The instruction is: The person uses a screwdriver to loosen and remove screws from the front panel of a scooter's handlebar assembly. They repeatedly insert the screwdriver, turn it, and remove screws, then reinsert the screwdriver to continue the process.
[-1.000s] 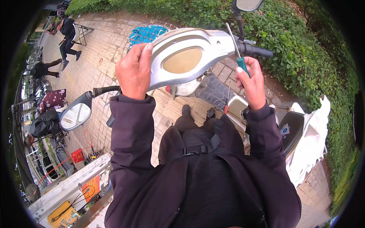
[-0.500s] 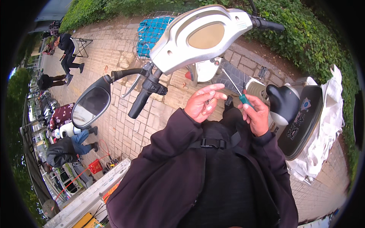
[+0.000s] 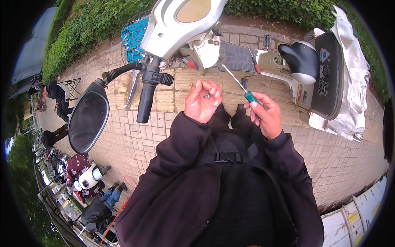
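My left hand [image 3: 201,105] is turned palm up below the scooter's silver handlebar cover [image 3: 168,33], fingers curled around small metal bits [image 3: 207,95], perhaps screws, partly hidden. To its right, my right hand [image 3: 265,115] grips the green handle of a screwdriver [image 3: 250,96], whose shaft points up-left toward the grey footboard [image 3: 238,57]. A second, red-handled screwdriver [image 3: 257,68] lies at the footboard's edge. The left handgrip [image 3: 146,103], its brake lever and a round-cornered mirror [image 3: 88,119] sit left of my left hand.
A black saddle [image 3: 298,61] and a cushion [image 3: 329,78] with white fabric [image 3: 356,70] are at right. A wire basket holds blue cloth [image 3: 133,37]. People [image 3: 57,99] [image 3: 96,214] and parked scooters are at left; a hedge [image 3: 279,12] borders the brick pavement [image 3: 152,136].
My left hand has left the handlebar cover and curled lower down. My right hand has lowered the screwdriver. The scooter's front appears higher in the view, with more of saddle and footboard showing.
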`<act>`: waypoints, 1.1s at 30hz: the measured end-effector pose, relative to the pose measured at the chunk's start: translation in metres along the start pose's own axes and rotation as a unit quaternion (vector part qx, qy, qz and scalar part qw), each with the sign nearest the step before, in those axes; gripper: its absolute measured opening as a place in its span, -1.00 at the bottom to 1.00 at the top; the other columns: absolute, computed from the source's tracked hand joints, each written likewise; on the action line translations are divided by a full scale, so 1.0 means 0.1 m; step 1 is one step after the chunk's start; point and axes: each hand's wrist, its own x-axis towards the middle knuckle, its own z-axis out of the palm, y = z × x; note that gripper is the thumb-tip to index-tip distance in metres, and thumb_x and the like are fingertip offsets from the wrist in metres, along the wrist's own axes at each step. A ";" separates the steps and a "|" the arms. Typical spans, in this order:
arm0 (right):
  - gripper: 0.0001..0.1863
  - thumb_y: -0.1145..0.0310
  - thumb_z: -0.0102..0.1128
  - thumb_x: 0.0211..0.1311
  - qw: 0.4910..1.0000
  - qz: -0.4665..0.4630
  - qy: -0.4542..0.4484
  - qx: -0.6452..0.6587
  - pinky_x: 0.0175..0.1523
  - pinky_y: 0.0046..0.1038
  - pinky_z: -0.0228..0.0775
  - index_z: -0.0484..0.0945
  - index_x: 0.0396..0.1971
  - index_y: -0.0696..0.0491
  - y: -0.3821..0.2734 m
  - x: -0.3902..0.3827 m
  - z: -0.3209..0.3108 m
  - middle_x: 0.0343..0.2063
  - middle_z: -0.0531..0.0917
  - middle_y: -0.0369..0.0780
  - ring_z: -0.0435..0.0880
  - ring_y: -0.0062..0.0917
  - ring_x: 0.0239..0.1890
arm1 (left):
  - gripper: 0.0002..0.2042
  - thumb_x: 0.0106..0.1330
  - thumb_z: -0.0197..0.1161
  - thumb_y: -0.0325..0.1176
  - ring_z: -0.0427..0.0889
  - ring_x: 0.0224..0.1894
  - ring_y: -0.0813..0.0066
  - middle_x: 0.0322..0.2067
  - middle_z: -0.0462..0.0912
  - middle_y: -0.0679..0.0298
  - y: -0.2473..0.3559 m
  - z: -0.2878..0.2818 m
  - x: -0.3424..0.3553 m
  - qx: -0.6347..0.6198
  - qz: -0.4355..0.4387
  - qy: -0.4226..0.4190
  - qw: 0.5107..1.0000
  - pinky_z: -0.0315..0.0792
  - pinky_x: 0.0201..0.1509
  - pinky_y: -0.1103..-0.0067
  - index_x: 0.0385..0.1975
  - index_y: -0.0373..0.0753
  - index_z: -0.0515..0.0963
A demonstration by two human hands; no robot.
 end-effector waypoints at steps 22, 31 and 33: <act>-0.64 0.42 0.25 0.42 0.982 -0.094 0.029 0.161 -0.45 -0.71 0.20 0.63 0.17 0.16 1.14 0.86 0.61 -0.25 0.75 -0.30 0.38 -0.88 -0.52 | -0.73 0.63 0.07 -0.16 0.05 -0.73 0.69 -0.71 0.12 0.50 0.24 -0.48 0.51 0.465 0.017 0.194 0.864 0.03 -0.68 0.64 -0.08 -0.28 0.51; -0.65 0.43 0.24 0.33 0.952 -0.181 0.059 0.242 0.01 -0.55 0.49 0.67 0.07 0.25 1.42 1.23 1.27 -0.11 0.78 -0.18 0.66 -0.68 -0.16 | -0.67 0.64 0.02 -0.20 0.05 -0.75 0.71 -0.74 0.16 0.49 0.76 -0.54 0.73 0.539 -0.010 0.102 0.836 0.02 -0.69 0.64 -0.11 -0.42 0.52; -0.64 0.41 0.23 0.35 0.949 -0.178 0.058 0.253 -0.15 -0.61 0.43 0.67 0.08 0.23 1.38 1.27 1.29 -0.25 0.79 -0.22 0.61 -0.73 -0.30 | -0.66 0.65 -0.01 -0.20 0.06 -0.75 0.70 -0.74 0.16 0.49 0.81 -0.51 0.81 0.558 -0.016 0.071 0.826 0.03 -0.69 0.63 -0.10 -0.43 0.52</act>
